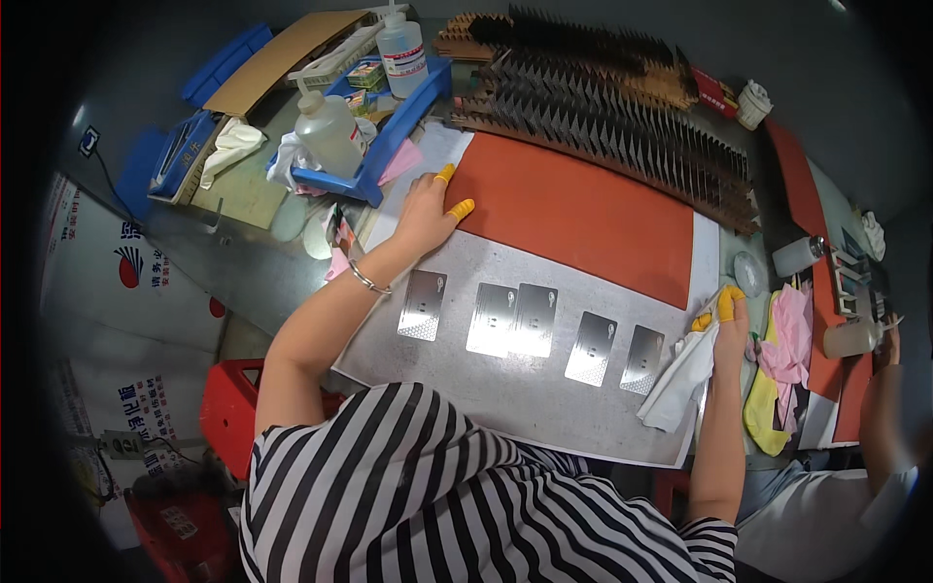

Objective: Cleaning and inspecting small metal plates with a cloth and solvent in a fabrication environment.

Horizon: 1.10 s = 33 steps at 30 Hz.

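My left hand (428, 214) rests at the left edge of a red-orange mat (583, 219). Its thumb and a finger, both in yellow finger cots, are spread apart and grip nothing. At the right side of the work surface, my right hand (731, 325), also with yellow finger cots, is closed on a white cloth (675, 384) that hangs down toward me. Several shiny silver metal cards (422, 305) lie in a row on the grey board (437, 379) below the mat. Two middle cards (535, 319) touch or overlap slightly.
Toothed racks (603, 107) holding rows of dark cards stand behind the mat. To the left, a blue tray (408, 121) has plastic bottles (328, 131) in and beside it. Pink and yellow cloths (785, 335) lie at right, near a co-worker's arm (882, 408).
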### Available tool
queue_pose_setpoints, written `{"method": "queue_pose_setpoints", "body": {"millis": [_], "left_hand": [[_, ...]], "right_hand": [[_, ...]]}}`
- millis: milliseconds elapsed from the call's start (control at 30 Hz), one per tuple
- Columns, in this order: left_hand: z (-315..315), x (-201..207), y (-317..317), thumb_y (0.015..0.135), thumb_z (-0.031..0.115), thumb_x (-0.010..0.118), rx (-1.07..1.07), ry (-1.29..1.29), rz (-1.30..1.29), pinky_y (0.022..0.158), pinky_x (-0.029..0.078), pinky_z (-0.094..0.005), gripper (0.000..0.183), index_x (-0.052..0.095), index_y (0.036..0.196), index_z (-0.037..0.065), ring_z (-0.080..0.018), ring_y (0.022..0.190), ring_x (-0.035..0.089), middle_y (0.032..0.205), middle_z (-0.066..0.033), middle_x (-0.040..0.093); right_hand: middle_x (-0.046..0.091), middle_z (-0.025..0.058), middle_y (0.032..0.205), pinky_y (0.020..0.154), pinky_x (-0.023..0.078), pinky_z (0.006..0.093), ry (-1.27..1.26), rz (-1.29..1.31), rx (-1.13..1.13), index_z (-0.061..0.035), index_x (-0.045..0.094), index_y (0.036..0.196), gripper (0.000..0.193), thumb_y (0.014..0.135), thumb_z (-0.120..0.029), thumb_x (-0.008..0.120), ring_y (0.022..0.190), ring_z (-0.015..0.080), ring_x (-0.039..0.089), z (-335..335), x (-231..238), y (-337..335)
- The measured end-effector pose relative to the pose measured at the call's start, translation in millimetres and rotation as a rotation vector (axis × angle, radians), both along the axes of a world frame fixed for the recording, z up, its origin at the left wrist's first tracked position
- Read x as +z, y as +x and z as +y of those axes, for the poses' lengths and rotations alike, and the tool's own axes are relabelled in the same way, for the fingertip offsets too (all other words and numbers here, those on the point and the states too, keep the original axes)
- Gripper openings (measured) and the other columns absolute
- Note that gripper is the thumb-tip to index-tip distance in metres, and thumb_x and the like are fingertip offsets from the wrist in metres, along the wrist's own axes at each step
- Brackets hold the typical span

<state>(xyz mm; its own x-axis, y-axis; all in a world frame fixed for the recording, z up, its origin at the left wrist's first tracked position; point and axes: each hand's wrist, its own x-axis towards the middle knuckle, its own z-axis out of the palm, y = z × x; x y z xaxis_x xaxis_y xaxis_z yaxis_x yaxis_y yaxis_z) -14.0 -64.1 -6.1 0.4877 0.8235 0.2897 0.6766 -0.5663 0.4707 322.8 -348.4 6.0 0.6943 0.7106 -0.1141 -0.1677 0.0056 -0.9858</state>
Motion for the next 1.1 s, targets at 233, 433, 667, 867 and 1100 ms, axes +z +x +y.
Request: {"method": "queue_pose_setpoints", "body": {"millis": [233, 433, 667, 867, 1100], "left_hand": [[-12.1, -18.5, 14.9, 0.071, 0.009, 0.065, 0.052, 0.012, -0.131, 0.092, 0.034, -0.0381, 0.046, 0.049, 0.111, -0.005, -0.0351, 0.104, 0.041, 0.113, -0.0188, 0.045], [-31.5, -18.3, 2.8, 0.07, 0.007, 0.066, -0.099, -0.03, -0.219, 0.093, 0.034, -0.0375, 0.045, 0.049, 0.11, -0.005, -0.036, 0.107, 0.04, 0.115, -0.02, 0.043], [4.5, -22.3, 14.7, 0.07, 0.006, 0.065, -0.12, 0.023, -0.186, 0.094, 0.034, -0.038, 0.042, 0.049, 0.107, -0.004, -0.0364, 0.107, 0.04, 0.116, -0.021, 0.043], [20.6, -17.1, 19.8, 0.072, 0.008, 0.065, -0.105, 0.025, -0.092, 0.094, 0.035, -0.0377, 0.042, 0.05, 0.109, -0.002, -0.0352, 0.105, 0.042, 0.112, -0.0197, 0.047], [-69.9, 22.0, 9.9, 0.073, 0.018, 0.067, -0.357, 0.116, -0.112, 0.092, 0.035, -0.0393, 0.053, 0.046, 0.118, 0.0, -0.0343, 0.109, 0.043, 0.119, -0.0189, 0.046]], "right_hand": [[0.054, 0.0041, 0.071, 0.05, 0.044, 0.0239, 0.122, 0.051, 0.057, -0.0066, 0.049, 0.103, 0.019, 0.091, -0.021, 0.047, 0.055, 0.0123, 0.053, 9.2, -9.4, -8.6], [0.055, 0.004, 0.073, 0.049, 0.044, 0.0238, 0.197, 0.179, -0.014, -0.0076, 0.049, 0.1, 0.018, 0.091, -0.023, 0.047, 0.057, 0.0121, 0.053, -8.0, -20.7, -1.5], [0.054, 0.0042, 0.076, 0.052, 0.044, 0.0243, 0.212, 0.133, -0.098, -0.0085, 0.048, 0.093, 0.019, 0.091, -0.028, 0.046, 0.061, 0.0129, 0.053, 24.2, -18.2, -22.2], [0.055, 0.0079, 0.072, 0.051, 0.045, 0.0275, 0.253, 0.143, -0.081, -0.0055, 0.048, 0.094, 0.021, 0.091, -0.026, 0.043, 0.058, 0.0163, 0.054, 50.0, -17.4, -2.9], [0.056, 0.0086, 0.074, 0.048, 0.046, 0.0277, 0.143, 0.345, -0.122, -0.0051, 0.049, 0.095, 0.021, 0.09, -0.026, 0.047, 0.057, 0.0168, 0.056, -27.3, 43.5, 4.7]]}}
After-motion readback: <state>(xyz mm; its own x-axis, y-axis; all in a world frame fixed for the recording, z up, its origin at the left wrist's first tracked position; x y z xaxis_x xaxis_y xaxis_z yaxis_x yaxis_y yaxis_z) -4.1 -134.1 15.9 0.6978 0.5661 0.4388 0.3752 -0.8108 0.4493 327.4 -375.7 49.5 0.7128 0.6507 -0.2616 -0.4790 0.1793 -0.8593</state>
